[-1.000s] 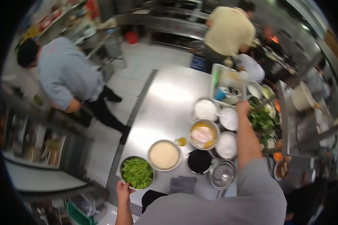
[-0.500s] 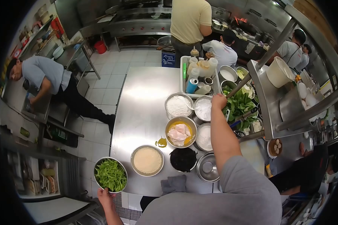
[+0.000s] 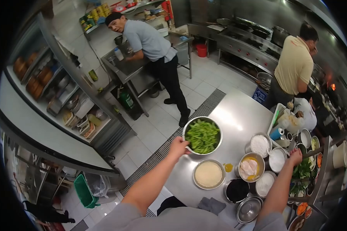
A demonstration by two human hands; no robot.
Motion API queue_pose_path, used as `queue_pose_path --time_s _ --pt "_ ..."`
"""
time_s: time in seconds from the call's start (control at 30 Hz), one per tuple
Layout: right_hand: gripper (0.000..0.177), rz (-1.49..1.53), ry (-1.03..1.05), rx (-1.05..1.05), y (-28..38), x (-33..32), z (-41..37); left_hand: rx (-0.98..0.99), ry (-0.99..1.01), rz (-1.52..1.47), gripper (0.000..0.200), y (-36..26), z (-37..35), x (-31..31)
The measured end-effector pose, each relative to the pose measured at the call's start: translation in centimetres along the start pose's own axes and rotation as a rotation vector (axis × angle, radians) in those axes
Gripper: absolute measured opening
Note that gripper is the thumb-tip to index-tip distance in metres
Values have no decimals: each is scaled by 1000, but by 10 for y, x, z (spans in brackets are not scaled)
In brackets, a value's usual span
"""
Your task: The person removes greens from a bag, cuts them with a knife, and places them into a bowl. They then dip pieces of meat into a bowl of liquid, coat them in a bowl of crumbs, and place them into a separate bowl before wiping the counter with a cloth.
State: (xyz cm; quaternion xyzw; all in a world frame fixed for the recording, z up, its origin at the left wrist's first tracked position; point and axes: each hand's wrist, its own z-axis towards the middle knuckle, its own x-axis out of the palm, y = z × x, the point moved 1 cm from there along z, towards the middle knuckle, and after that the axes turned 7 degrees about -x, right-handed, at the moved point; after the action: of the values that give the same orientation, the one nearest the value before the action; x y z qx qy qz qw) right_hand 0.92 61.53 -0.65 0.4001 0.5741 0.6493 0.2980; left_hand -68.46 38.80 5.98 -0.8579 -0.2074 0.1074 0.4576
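- Refrigerator cabinet [image 3: 119, 133], far left: loaded shelves in view.
- Steel table [image 3: 235, 109] in front of the wearer; carries most of the containers below.
- Stove [image 3: 245, 50] with red knobs, against the back wall.
- Two co-workers: one in a grey shirt [image 3: 148, 40] leans on a side counter [image 3: 129, 71]; one in a yellow shirt [image 3: 293, 63] stands beyond the table.
- Basket [image 3: 274, 120] at the table's far right, packed with bottles [image 3: 293, 122] and a blue can [image 3: 276, 134].
- Steel bowl [image 3: 221, 134] of cut greens [image 3: 201, 136]: overlaps the table's left edge in this view — cannot tell whether it rests there or is lifted.
- Round pan [image 3: 209, 188] of pale crumbs [image 3: 209, 173], just nearer the wearer than the greens.
- Right of the pan: meat bowl [image 3: 264, 166], pale pieces in yellow liquid; three round containers [image 3: 247, 151] with white contents close around it.
- Nearer the wearer: black contents [image 3: 237, 189] in another container; beside it, a shiny bowl [image 3: 249, 210].
- Left hand [image 3: 179, 147]: grasps the greens bowl by its rim.
- Right hand [image 3: 295, 157]: fingers curled, near leafy greens [image 3: 301, 173] — cannot tell whether it grasps anything.
- Grey cloth [image 3: 212, 206], crumpled near the table's front edge.
- Yellow patch [image 3: 228, 168] between pan and meat bowl.
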Motion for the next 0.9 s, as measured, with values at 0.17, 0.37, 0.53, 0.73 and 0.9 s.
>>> queue_pose_path --time_s 0.17,0.37,0.53,0.73,0.9 --pt "26 54 115 -34 44 29 -32 -37 58 -8 18 -2 40 53" --pt "37 93 422 80 62 90 -168 -49 64 -6 19 7 70 87" --pt "29 -95 669 75 69 115 -310 -2 73 82 24 10 81 118" --pt "21 -390 761 -1016 70 111 -373 -96 172 76 20 7 82 131" --pt "20 -294 749 -537 59 108 -350 -107 218 13 17 32 107 154"
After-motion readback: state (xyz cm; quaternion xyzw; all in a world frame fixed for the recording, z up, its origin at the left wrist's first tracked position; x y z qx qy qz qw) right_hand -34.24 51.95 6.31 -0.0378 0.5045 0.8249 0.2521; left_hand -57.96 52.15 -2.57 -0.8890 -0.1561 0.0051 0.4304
